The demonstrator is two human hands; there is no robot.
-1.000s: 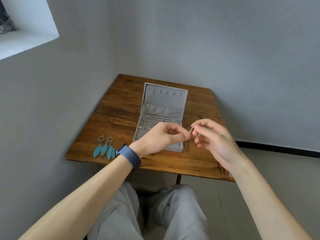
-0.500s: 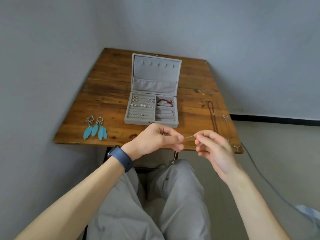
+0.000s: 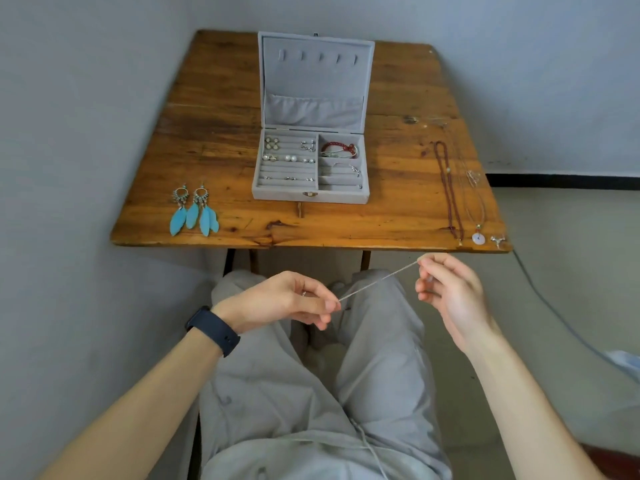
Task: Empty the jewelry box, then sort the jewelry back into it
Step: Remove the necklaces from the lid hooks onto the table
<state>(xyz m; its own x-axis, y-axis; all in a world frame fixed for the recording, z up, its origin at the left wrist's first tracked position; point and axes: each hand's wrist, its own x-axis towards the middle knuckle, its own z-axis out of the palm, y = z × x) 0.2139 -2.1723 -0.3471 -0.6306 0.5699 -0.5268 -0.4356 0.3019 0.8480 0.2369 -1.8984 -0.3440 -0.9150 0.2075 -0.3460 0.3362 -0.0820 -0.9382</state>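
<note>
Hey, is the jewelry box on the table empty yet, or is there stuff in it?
Not empty. The jewelry box, lid up, has small earrings across its left rows and a red bracelet in its right compartment.

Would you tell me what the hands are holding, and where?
A thin chain, taut: left hand and right hand each pinch one end of the visible stretch.

I had the left hand (image 3: 284, 303) and right hand (image 3: 450, 292) each pinching one end of a thin chain (image 3: 379, 281) stretched between them, the open jewelry box (image 3: 311, 197) beyond both.
</note>
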